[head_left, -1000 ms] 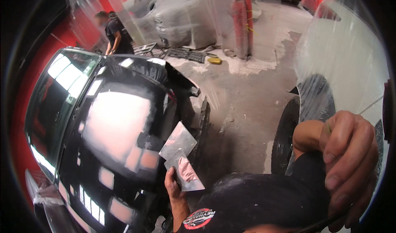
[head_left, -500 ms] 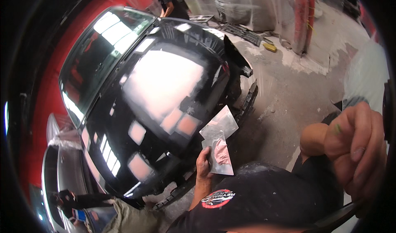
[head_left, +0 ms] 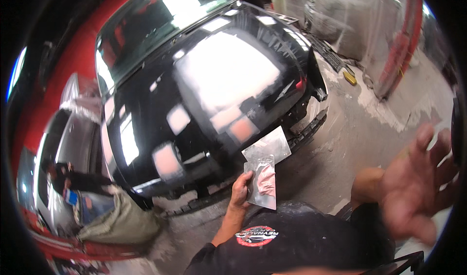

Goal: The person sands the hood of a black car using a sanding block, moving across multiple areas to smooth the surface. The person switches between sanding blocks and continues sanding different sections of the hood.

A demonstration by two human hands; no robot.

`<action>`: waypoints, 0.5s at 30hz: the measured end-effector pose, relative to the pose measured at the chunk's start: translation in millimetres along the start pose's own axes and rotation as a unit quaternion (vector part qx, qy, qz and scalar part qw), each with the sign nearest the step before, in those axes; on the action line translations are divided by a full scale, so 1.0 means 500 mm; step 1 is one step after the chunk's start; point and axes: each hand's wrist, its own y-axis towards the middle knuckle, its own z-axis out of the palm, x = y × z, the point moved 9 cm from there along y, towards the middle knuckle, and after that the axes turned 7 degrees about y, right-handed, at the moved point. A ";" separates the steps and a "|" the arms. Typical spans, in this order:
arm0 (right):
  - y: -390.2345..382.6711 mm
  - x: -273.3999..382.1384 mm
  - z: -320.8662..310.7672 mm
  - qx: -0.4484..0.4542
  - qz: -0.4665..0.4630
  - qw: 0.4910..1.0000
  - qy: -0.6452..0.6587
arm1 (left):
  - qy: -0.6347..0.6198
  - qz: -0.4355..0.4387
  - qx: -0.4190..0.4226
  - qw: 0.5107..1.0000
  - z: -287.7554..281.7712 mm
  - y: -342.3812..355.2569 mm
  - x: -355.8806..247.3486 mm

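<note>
My left hand grips flat metal filler spreaders by the edge, with the thumb on top. The lower plate carries a smear of pink body filler, and a second plate overlaps its far end at an angle. Raised close on the right, my right hand is empty, palm showing and fingers spread, slightly blurred. Beyond the plates lies a black car hood with a large whitish patch and smaller pink patches, one of them close to the upper plate.
Bumper parts are off the car's front edge. A large olive sack stands at the lower left beside a silver car panel. Plastic sheeting, a red post and a yellow block are at the far right. Another person stands behind the car.
My right hand has gone from loosely curled to spread, palm showing. The view has turned, so the car sits farther right and higher. My left hand still holds the spreaders.
</note>
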 end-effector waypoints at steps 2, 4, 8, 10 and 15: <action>-0.008 -0.070 -0.029 -0.015 0.061 0.978 -0.197 | 0.003 0.006 0.009 1.000 0.007 -0.012 -0.004; -0.103 -0.169 -0.021 -0.011 0.168 0.979 -0.118 | 0.010 0.032 0.014 0.999 0.020 -0.019 -0.017; -0.564 -0.320 0.042 -0.187 0.716 0.664 0.108 | -0.006 0.010 0.088 0.996 0.084 -0.009 -0.014; -0.645 -0.310 0.124 -0.179 0.638 0.720 0.206 | 0.059 -0.047 0.075 0.994 0.094 0.011 0.010; -0.756 -0.358 0.122 -0.367 0.700 0.558 0.253 | 0.009 -0.114 0.149 0.982 0.112 0.049 0.024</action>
